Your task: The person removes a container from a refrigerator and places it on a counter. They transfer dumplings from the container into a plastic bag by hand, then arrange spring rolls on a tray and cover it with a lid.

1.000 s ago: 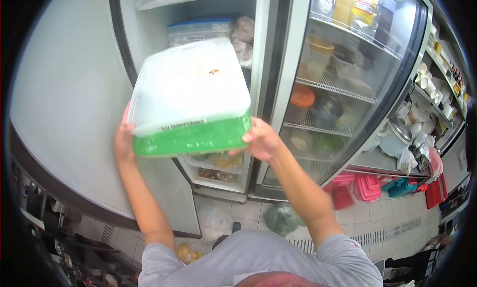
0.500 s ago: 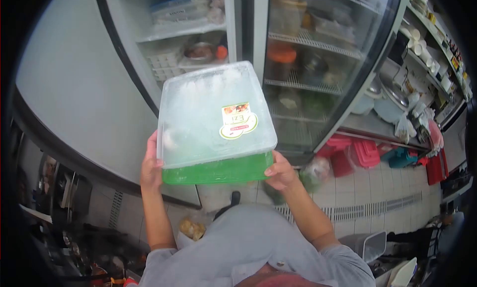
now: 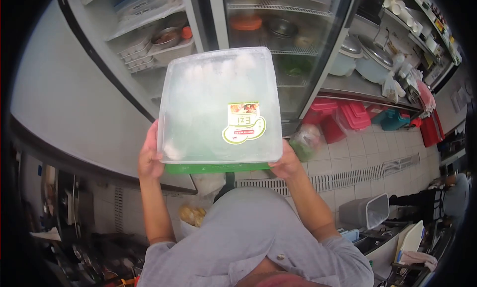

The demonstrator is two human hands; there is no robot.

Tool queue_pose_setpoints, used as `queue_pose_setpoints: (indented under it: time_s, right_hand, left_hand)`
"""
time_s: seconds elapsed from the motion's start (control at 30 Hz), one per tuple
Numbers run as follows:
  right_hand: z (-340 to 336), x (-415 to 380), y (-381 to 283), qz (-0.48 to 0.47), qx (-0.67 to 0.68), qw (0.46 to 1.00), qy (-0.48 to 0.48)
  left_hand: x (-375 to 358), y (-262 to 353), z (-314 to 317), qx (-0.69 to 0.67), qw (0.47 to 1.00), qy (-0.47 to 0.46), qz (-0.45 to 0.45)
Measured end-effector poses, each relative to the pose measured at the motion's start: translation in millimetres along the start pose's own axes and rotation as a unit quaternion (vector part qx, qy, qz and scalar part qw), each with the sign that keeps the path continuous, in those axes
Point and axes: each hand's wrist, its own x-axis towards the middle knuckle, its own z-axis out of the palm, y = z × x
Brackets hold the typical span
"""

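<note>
A large square plastic container (image 3: 208, 108) with a frosty translucent body, a green lid on its near side and a label sticker is held up in front of me, its bottom facing the camera. My left hand (image 3: 148, 157) grips its left edge. My right hand (image 3: 285, 162) grips its right lower corner. Behind it stands an open freezer (image 3: 144, 34) with packed shelves.
The open freezer door (image 3: 64, 103) swings out on the left. A glass-door fridge (image 3: 283, 34) is to the right. Red and teal lidded boxes (image 3: 348, 115) and a bag of greens (image 3: 304, 140) lie on the tiled floor. A grey bin (image 3: 365, 211) is at lower right.
The container has come out from the freezer, lower and closer to my body, and tilted so its bottom faces the camera. Both hands keep their grip.
</note>
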Motion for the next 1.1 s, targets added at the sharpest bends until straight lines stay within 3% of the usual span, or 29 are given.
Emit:
queue_pose_setpoints:
  time_s: [0.2,0.3,0.4,0.5,0.57,0.6,0.63,0.67,0.7,0.73,0.8,0.87,0.9,0.97,1.03,1.1]
  right_hand:
    - [5.0,-24.2,-2.1,0.024,0.060,0.998,0.015]
    - [-8.0,-35.3,12.1,-0.044,0.025,0.996,0.078]
    - [-13.5,-41.1,12.9,-0.031,0.074,0.991,0.109]
    - [-14.5,-50.9,4.8,-0.025,0.076,0.993,0.093]
    - [-30.9,-58.9,8.5,-0.037,0.086,0.993,0.077]
    - [-36.2,-62.0,11.3,-0.045,0.093,0.992,0.070]
    - [-36.1,-68.1,10.8,-0.053,0.103,0.989,0.097]
    - [-33.5,-74.5,10.6,-0.056,0.115,0.984,0.122]
    - [-35.3,-78.4,8.9,-0.058,0.124,0.980,0.141]
    - [-45.9,-85.3,9.6,-0.065,0.130,0.978,0.148]
    - [-70.3,-105.3,15.0,-0.077,0.139,0.973,0.167]
    - [-76.7,-115.3,7.2,-0.092,0.141,0.970,0.173]
    - [-80.3,-123.1,2.4,-0.108,0.139,0.970,0.170]
    - [-85.3,-139.5,-5.0,-0.126,0.138,0.967,0.174]
    - [-104.6,-172.8,-18.9,-0.147,0.136,0.961,0.191]
    - [-115.3,-208.3,-34.2,-0.191,0.121,0.956,0.189]
  left_hand:
    - [0.0,-3.0,4.9,0.031,0.998,-0.027,-0.040]
    - [-0.6,-2.1,16.1,0.043,0.997,-0.056,-0.038]
    - [3.6,-4.9,15.1,0.051,0.994,-0.094,-0.011]
    - [-16.6,8.3,13.2,0.047,0.998,-0.040,-0.021]
    - [-54.1,-14.7,-48.0,0.117,0.988,-0.008,-0.102]
    - [-71.7,-17.8,-97.1,0.101,0.947,-0.095,-0.291]
    - [-101.7,-31.9,-129.5,0.221,0.878,-0.009,-0.424]
    - [-130.0,-43.9,-188.2,0.457,0.760,-0.036,-0.462]
    - [-156.7,-52.6,-262.1,0.687,0.614,-0.050,-0.385]
    - [-174.6,-53.3,-308.6,0.862,0.420,-0.059,-0.279]
    - [-162.8,-18.0,-307.4,0.830,0.443,-0.084,-0.328]
    - [-151.3,-33.3,-300.4,0.847,0.294,-0.062,-0.439]
    - [-157.2,-31.4,-293.2,0.870,0.254,-0.048,-0.420]
    - [-139.6,-5.4,-189.6,0.906,0.171,-0.014,-0.386]
    - [-149.6,-21.7,-213.2,0.916,0.203,-0.045,-0.343]
    - [-135.9,-29.2,-140.2,0.903,0.301,-0.017,-0.305]
